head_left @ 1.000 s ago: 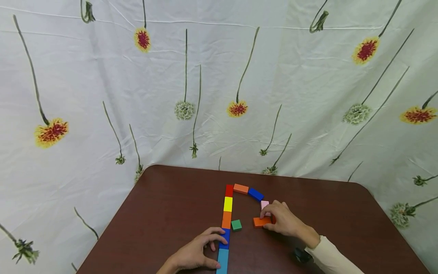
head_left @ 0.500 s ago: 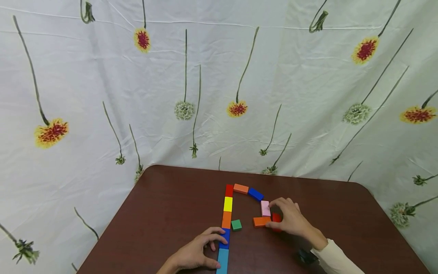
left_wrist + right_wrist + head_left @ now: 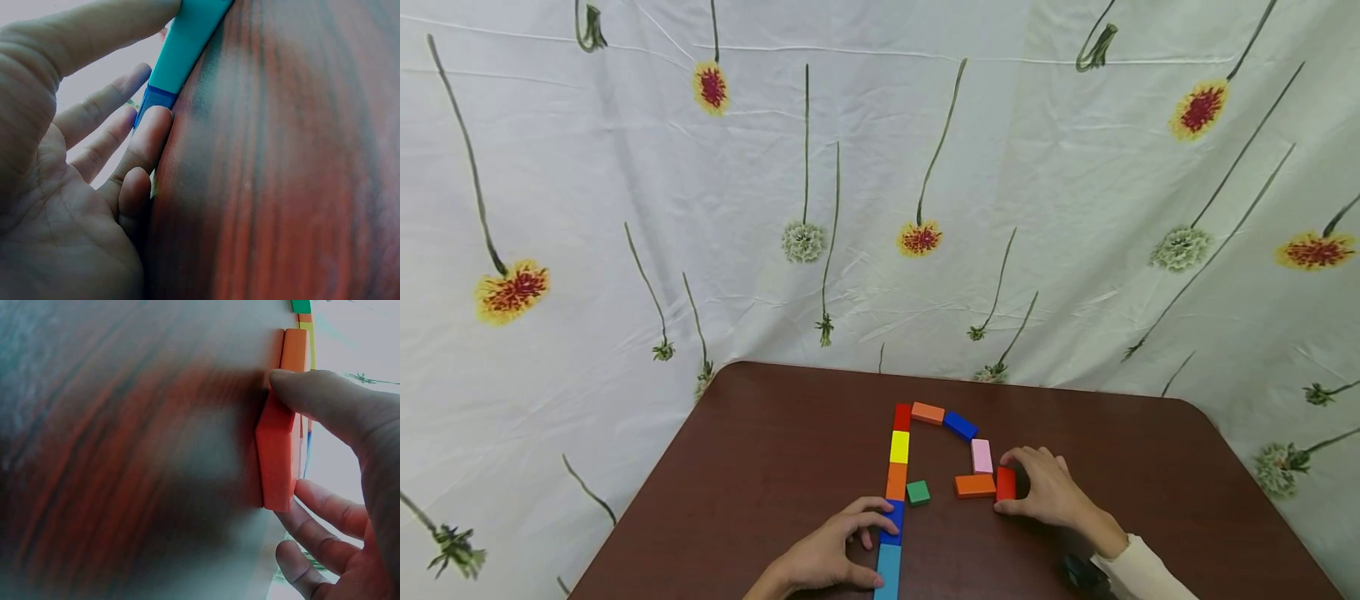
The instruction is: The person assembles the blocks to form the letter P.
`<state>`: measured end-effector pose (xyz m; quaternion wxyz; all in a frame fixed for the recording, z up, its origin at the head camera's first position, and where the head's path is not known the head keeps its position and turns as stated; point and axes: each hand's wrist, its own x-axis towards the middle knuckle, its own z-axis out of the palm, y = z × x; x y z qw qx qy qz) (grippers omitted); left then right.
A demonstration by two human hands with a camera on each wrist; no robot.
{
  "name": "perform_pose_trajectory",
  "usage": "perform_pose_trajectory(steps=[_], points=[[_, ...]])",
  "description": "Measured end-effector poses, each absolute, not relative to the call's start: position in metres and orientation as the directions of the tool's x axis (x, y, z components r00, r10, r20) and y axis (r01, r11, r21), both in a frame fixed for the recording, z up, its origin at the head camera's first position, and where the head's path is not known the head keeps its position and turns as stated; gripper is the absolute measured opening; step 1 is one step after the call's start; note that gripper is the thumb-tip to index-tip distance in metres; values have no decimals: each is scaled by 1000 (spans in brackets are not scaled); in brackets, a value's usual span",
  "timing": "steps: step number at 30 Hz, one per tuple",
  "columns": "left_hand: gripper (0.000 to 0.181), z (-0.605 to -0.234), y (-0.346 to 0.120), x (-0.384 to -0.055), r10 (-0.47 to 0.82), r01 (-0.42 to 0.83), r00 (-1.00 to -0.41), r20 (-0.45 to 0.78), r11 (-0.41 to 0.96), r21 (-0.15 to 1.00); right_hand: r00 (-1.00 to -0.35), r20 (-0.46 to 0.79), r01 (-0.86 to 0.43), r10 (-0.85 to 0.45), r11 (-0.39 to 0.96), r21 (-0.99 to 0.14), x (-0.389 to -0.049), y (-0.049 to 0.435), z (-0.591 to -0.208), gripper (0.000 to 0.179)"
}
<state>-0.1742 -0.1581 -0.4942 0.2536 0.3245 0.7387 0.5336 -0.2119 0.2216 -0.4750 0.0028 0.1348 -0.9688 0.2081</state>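
My right hand [image 3: 1052, 492] pinches a red block [image 3: 1006, 484] with the thumb at its near end and a fingertip at its far end. In the right wrist view the red block [image 3: 276, 453] lies on the table, its corner beside an orange block [image 3: 294, 349]. My left hand [image 3: 831, 546] rests along a straight row of blocks, its fingers loosely bent. A finger touches the dark blue block [image 3: 891, 540], and the thumb lies at the light blue block [image 3: 888, 571]. In the left wrist view the thumb crosses the light blue block [image 3: 190, 47].
Farther up the row are orange [image 3: 897, 481], yellow [image 3: 899, 447] and red blocks [image 3: 902, 417]. A curve of orange [image 3: 928, 413], blue [image 3: 961, 426] and pink blocks [image 3: 981, 456] leads toward my right hand. A green block [image 3: 918, 493] sits beside the row on the brown table [image 3: 760, 450].
My right hand has let go of the orange block, moved right and taken hold of the red block beside it. The left hand has stayed in place.
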Motion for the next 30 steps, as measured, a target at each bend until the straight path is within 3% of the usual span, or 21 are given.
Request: perform_pose_trajectory(steps=[12, 17, 30], points=[[41, -494, -158, -173, 751, 206, -659, -30, 219, 954, -944, 117, -329, -309, 843, -425, -209, 223, -468, 56], [41, -494, -159, -173, 744, 199, -667, -35, 224, 954, -906, 151, -418, -394, 791, -446, -205, 217, -459, 54], [42, -492, -159, -172, 740, 197, -672, -34, 223, 955, -805, 39, -528, -592, 686, -500, -188, 189, -447, 59]])
